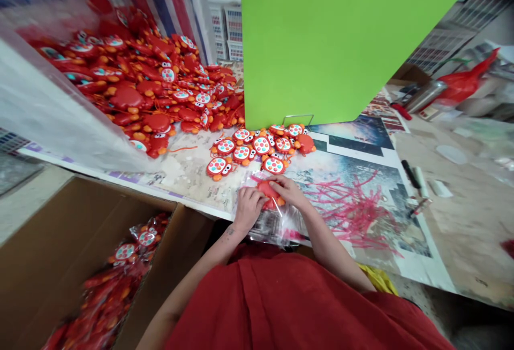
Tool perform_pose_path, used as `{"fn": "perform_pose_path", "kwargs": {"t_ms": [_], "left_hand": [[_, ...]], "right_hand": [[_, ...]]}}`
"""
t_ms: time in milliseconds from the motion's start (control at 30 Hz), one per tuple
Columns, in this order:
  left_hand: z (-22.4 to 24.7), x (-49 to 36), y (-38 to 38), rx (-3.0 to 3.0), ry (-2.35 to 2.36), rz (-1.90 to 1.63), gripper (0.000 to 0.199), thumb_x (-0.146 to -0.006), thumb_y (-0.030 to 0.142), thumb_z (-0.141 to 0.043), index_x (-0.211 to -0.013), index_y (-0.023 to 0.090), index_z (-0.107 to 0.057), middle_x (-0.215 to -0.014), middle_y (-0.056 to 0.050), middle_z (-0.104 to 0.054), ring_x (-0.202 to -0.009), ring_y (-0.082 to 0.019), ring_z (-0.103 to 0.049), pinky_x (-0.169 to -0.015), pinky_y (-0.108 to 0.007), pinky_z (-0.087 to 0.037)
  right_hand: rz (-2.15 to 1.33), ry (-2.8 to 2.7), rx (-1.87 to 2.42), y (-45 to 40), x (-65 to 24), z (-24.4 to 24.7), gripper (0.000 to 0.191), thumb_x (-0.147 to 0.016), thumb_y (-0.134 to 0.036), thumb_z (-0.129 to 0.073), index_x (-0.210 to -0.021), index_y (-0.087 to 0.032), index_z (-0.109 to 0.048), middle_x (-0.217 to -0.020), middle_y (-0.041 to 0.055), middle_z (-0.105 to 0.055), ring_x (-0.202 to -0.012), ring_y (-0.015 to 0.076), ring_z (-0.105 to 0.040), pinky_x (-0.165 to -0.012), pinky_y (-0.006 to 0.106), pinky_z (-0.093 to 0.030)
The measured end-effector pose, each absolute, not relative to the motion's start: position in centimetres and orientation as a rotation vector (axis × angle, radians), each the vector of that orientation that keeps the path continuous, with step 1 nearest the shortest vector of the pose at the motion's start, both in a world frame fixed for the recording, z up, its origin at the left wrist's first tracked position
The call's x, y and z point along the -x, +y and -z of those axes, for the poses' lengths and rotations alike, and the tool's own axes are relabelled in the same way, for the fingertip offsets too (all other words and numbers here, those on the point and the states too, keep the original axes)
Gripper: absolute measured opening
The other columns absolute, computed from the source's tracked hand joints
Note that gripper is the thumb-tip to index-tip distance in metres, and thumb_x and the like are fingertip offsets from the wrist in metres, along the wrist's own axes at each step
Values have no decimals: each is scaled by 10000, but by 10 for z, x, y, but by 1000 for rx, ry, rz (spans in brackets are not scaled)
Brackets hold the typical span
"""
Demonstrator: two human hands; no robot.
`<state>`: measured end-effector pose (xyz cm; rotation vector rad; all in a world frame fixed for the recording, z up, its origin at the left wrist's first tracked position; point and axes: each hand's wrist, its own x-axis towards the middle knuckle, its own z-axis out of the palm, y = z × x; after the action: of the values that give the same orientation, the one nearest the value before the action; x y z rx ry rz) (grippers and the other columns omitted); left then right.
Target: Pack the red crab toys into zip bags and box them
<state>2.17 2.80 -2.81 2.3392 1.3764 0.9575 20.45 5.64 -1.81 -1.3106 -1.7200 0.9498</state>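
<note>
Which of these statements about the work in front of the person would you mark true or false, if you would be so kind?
1. The left hand and right hand hold a red crab toy to a clear bag. True.
2. The cardboard box stands to the person's right. False: it stands to their left and holds bagged crabs.
3. A green board stands behind the loose crabs. True.
4. The large pile of crabs lies inside the box. False: it lies beyond the box, left of the board.

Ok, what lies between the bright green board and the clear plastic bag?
The head view shows loose red crab-shaped toys with dotted white backs, lying on a printed sheet.
</note>
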Motion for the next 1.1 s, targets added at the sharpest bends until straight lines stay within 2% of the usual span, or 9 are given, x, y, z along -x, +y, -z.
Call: {"fn": "perform_pose_path", "kwargs": {"t_ms": [133, 300, 433, 600, 800, 867, 933, 1000, 1100], "left_hand": [[26, -23, 29, -2320, 1266, -1045, 160, -937, 303, -510, -915, 181, -611, -1159, -90, -605, -1121, -204, -511, -1001, -393, -397], [27, -23, 31, -2186, 1198, -1019, 135, -941, 288, -496, -930, 187, -585, -1209, -93, -604, -1162, -192, -536, -1020, -397, -421], [29, -23, 33, -2117, 1189, -1017, 137, -937, 290, -495, -928, 187, -585, -1242, -107, -602, -1189, -197, -537, -1036, -408, -418], [24, -20, 39, -2075, 1166, -935, 104, -902, 271, -531, -890, 192, -599, -1260, -106, -609, -1196, -218, -542, -1030, -428, -420], [-4, -13, 41, -2002, 1132, -751, 126, -907, 240, -478, -843, 204, -581, -838, -22, -666, -807, -173, -616, -803, -323, -491], [-10, -13, 38, -1971, 1151, -768, 132, -914, 258, -474, -856, 210, -582, -787, -5, -649, -765, -165, -604, -785, -311, -488], [-10, -11, 35, -1948, 1199, -911, 110, -896, 290, -526, -903, 210, -602, -924, -33, -670, -931, -187, -609, -896, -342, -468], [-4, -8, 36, -1839, 1301, -1099, 233, -859, 325, -593, -1058, 204, -596, -1165, -84, -633, -1146, -223, -547, -995, -384, -427], [9, -2, 40, -1491, 1358, -1134, 521, -814, 373, -640, -1274, 184, -485, -1319, -145, -556, -1153, -239, -569, -922, -385, -488]], "right_hand": [[-817, -1955, 1269, 57, -201, 7, 399, -949, -477, -416, -926, -206, -708, -946, 65, -693, -921, 200, -630, -856, 333, -477], [-530, -1859, 1810, 51, -227, 0, 473, -964, -518, -347, -877, -199, -686, -745, 72, -675, -726, 214, -635, -675, 303, -451], [-624, -1950, 1830, 39, -239, 6, 339, -942, -409, -433, -1128, -214, -640, -874, 77, -725, -773, 224, -665, -687, 301, -460], [-665, -1907, 1711, 29, -224, 15, 455, -875, -195, -453, -1323, -222, -524, -1019, 65, -721, -862, 215, -671, -774, 329, -492], [-634, -1756, 1656, 28, -205, 11, 443, -874, -194, -433, -1301, -231, -546, -851, 33, -712, -726, 203, -661, -732, 327, -496], [-676, -1673, 1591, 30, -201, 10, 438, -891, -213, -417, -1315, -226, -524, -769, 12, -685, -657, 185, -644, -685, 308, -497], [-712, -1613, 1514, 32, -198, 9, 426, -905, -230, -402, -1317, -229, -510, -748, 1, -661, -617, 169, -629, -650, 294, -497], [-720, -1587, 1448, 33, -199, 9, 407, -914, -252, -402, -1305, -239, -514, -745, -3, -644, -609, 162, -621, -635, 292, -500], [-720, -1575, 1392, 33, -201, 10, 387, -923, -286, -411, -1293, -251, -520, -709, -9, -617, -617, 167, -614, -639, 300, -510]]}}
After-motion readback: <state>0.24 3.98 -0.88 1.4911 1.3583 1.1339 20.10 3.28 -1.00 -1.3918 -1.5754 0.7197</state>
